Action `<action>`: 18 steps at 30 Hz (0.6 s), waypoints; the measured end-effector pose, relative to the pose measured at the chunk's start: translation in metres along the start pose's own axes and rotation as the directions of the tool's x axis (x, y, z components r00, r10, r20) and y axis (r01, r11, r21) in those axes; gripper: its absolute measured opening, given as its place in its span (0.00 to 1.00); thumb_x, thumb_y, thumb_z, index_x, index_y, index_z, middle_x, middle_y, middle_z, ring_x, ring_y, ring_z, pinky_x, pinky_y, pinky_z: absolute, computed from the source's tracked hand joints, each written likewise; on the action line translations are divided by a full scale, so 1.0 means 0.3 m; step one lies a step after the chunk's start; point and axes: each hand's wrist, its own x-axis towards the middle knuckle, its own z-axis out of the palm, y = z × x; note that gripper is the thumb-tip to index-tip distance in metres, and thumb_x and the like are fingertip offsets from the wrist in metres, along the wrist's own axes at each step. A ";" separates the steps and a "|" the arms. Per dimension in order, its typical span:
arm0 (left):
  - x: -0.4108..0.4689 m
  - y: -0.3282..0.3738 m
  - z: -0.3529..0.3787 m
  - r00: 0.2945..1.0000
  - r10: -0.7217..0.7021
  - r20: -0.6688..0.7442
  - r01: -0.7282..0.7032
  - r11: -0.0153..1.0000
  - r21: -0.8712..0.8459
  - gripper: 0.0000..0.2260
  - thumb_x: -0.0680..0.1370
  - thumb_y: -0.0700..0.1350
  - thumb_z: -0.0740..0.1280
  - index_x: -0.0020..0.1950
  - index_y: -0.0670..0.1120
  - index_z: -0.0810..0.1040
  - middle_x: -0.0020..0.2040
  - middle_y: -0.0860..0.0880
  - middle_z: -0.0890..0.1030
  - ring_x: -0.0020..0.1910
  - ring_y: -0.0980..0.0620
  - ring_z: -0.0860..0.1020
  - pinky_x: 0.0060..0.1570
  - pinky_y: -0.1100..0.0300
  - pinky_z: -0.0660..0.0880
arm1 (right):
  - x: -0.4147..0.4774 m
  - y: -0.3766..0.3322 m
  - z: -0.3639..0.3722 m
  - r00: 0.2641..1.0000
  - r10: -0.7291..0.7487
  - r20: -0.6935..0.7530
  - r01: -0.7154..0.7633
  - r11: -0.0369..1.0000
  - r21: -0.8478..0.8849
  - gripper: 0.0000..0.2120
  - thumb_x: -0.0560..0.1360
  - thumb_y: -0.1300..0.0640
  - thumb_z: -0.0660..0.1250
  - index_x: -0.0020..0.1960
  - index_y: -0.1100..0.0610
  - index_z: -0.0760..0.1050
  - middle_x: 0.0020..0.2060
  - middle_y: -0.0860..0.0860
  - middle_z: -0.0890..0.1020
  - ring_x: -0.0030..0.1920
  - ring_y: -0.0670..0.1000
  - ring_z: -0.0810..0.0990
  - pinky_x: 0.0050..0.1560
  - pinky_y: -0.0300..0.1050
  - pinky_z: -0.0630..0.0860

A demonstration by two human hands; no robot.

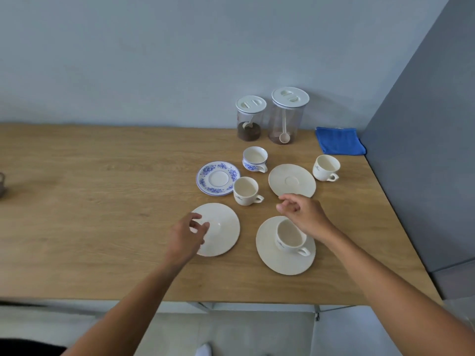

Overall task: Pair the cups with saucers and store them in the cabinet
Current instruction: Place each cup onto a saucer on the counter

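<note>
Looks like a home kitchen or pantry corner: wooden counter (pixel 102 214), coffee jars (pixel 250 119), cups (pixel 245 191), saucers (pixel 218 178), blue cloth (pixel 339 141).

- One view only: head-worn wide-angle cam, aimed forward and down at the table (pixel 77 201).
- Pretty close in: left hand (pixel 185 237) and right hand (pixel 305 214) mid-frame, wall (pixel 128 60) past the fingertips.

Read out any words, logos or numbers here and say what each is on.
No text can be read.
Dark mark on the near cream cup: too blurred to read.
Same mark on the middle cream cup: unreadable.
Same mark on the far right cream cup: unreadable.
On the short jar, tall jar and blue cloth: no lettering visible.
</note>
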 end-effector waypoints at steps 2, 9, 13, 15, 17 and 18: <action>0.043 -0.027 -0.044 0.999 0.017 -0.037 -0.014 0.995 0.100 0.12 0.76 0.45 0.72 0.57 0.44 0.79 0.44 0.48 0.82 0.38 0.47 0.81 0.44 0.55 0.76 | 0.069 -0.025 0.029 0.996 0.005 0.089 -0.002 0.999 -0.033 0.21 0.78 0.46 0.69 0.68 0.52 0.76 0.53 0.47 0.82 0.54 0.47 0.81 0.54 0.40 0.75; 0.125 -0.119 -0.088 0.998 -0.059 -0.034 0.064 0.982 0.178 0.12 0.74 0.46 0.73 0.57 0.46 0.81 0.45 0.49 0.80 0.45 0.51 0.77 0.47 0.60 0.71 | 0.183 -0.065 0.105 0.988 0.041 0.148 -0.023 0.993 -0.116 0.15 0.78 0.46 0.68 0.62 0.52 0.80 0.51 0.51 0.84 0.46 0.47 0.84 0.47 0.41 0.78; 0.125 -0.142 -0.085 0.997 -0.072 -0.029 0.075 0.989 0.127 0.05 0.73 0.44 0.74 0.48 0.51 0.82 0.40 0.56 0.80 0.43 0.54 0.79 0.46 0.60 0.74 | 0.194 -0.068 0.123 0.990 0.066 0.124 -0.052 0.992 -0.114 0.07 0.79 0.49 0.68 0.50 0.51 0.82 0.44 0.48 0.86 0.38 0.44 0.84 0.36 0.36 0.77; 0.125 -0.145 -0.088 0.995 -0.094 -0.031 0.097 0.990 0.101 0.05 0.72 0.44 0.74 0.44 0.53 0.81 0.39 0.57 0.80 0.41 0.56 0.79 0.43 0.60 0.74 | 0.197 -0.068 0.133 0.991 0.084 0.104 -0.074 0.992 -0.098 0.07 0.79 0.50 0.69 0.48 0.53 0.82 0.41 0.50 0.86 0.38 0.45 0.85 0.37 0.40 0.82; 0.126 -0.148 -0.091 0.992 -0.125 -0.026 0.126 0.989 0.074 0.06 0.72 0.44 0.75 0.42 0.55 0.81 0.38 0.55 0.81 0.39 0.56 0.79 0.40 0.61 0.73 | 0.199 -0.069 0.139 0.993 0.095 0.075 -0.090 0.993 -0.070 0.07 0.78 0.52 0.70 0.46 0.54 0.83 0.39 0.51 0.87 0.38 0.46 0.86 0.41 0.43 0.84; 0.126 -0.150 -0.093 0.990 -0.139 -0.025 0.141 0.988 0.060 0.06 0.72 0.45 0.75 0.41 0.55 0.81 0.38 0.55 0.81 0.38 0.56 0.78 0.38 0.62 0.72 | 0.200 -0.070 0.141 0.993 0.103 0.059 -0.100 0.994 -0.050 0.06 0.78 0.53 0.70 0.46 0.55 0.83 0.37 0.51 0.87 0.38 0.47 0.86 0.45 0.45 0.84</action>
